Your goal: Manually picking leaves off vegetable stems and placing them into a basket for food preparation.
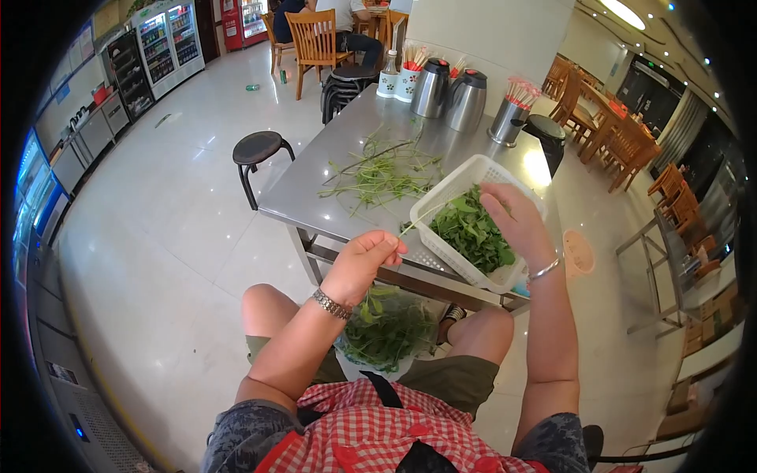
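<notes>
My left hand (374, 251) pinches a thin green stem (421, 219) in front of the table edge. The stem slants up to the right, over the rim of a white plastic basket (434, 243). Picked green leaves (467, 227) lie heaped in that basket. Over its right side is my right hand (516, 216), beside the leaves near the stem's far end; whether its fingers grip a leaf is hidden. A loose pile of bare stems (384, 177) lies on the steel table, left of the basket. Between my knees, a plastic bag (390, 331) holds more leafy greens.
Two steel vacuum jugs (430, 88) (466, 101), chopstick holders (408, 83) and a steel skewer-like stick holder (507, 121) line the table's back. A black stool (260, 148) stands left of the table. Seated people (343, 23) are behind, near wooden chairs (313, 38).
</notes>
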{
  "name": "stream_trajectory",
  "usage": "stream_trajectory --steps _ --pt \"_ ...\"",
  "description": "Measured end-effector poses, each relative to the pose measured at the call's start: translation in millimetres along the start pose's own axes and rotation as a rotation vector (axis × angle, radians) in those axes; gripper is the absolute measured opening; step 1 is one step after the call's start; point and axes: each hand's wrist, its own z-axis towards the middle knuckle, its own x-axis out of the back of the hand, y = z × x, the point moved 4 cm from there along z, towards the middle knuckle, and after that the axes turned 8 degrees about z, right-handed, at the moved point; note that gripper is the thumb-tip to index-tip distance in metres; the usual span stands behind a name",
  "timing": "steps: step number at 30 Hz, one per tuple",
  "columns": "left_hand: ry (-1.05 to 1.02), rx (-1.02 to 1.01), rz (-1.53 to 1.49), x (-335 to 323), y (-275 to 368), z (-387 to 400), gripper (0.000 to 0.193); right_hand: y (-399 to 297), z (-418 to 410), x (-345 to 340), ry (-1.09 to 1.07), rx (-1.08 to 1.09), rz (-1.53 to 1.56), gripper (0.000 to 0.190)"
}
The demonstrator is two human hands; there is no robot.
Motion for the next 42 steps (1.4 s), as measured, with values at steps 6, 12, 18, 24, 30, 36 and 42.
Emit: stream_trajectory --steps 6,12,18,24,30,36,42 --pt "0.057 -0.109 0.137 -4 2 -2 0.021 -23 -8 -30 -0.101 -0.295 0.498 0.021" --pt "0.048 0.084 -0.303 10 1 5 0.015 28 -8 8 -0.194 -0.121 -0.672 0.028" --pt "-0.042 0.132 -0.647 7 -9 2 0.015 -42 -27 -39 -0.211 -0.028 0.030 0.039" --pt "-0.051 0.065 -0.695 -8 3 5 0.016 -84 -60 -93 -0.352 -0.158 0.608 0.043" --pt "-0.006 -0.007 -0.723 -7 4 5 0.017 -92 -69 -103 -0.068 -0.101 0.567 0.026" --pt "-0.088 0.012 -0.957 2 7 4 0.013 -90 -61 -78 0.055 0.220 0.175 0.010" --pt "0.059 0.003 -1.066 21 16 0 0.011 -35 -47 -8 0.194 -0.123 -0.098 0.013"
